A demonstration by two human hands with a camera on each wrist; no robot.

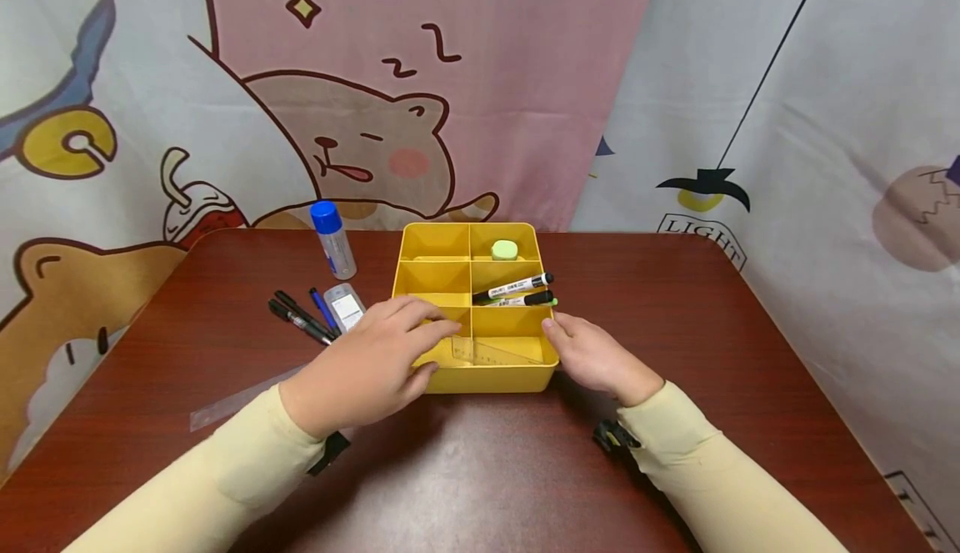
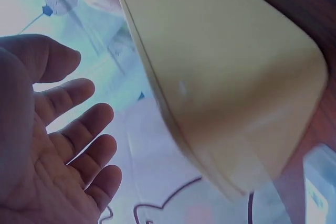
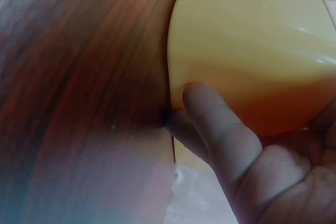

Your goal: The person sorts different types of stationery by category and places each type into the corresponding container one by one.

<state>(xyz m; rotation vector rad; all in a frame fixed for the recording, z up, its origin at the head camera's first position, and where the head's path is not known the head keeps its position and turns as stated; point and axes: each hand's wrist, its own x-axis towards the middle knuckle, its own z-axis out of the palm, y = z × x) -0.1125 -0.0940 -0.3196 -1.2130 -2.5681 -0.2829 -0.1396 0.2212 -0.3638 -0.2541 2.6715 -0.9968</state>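
So the yellow divided box [image 1: 487, 380] is sitting on the counter [image 1: 675, 303] right between both hands. Left hand [image 1: 367, 361] is just off its front-left corner, fingers loosely spread and holding nothing, with a gap to the rim in the wrist view. Right hand [image 1: 596, 357] has its fairly straight fingers laid against the box's right outer wall, not wrapped round it.

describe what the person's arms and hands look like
Long, pale yellow sleeves cover both arms to the wrists. The left hand and right hand are bare. A small black device shows under the left sleeve, another under the right.
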